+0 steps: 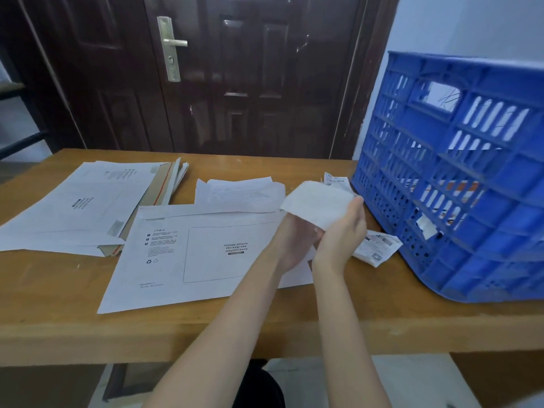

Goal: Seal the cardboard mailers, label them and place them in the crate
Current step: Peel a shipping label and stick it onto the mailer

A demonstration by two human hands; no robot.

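Head view: both hands held a white label sheet [319,203] above the right edge of the front mailer [206,248], which lay flat on the worktop [59,304]. The right hand [341,231] pinched the sheet's near edge; the left hand [297,245] sat under it, grip partly hidden. The blue crate [459,184] stood just right; a stack of mailers [79,207] lay at left. Likely peeling the backing: best to square the label inside the printed waybill box and smooth it from one edge. Label print was blurred, the crate contents barely readable, and loose labels [376,248] partly covered.
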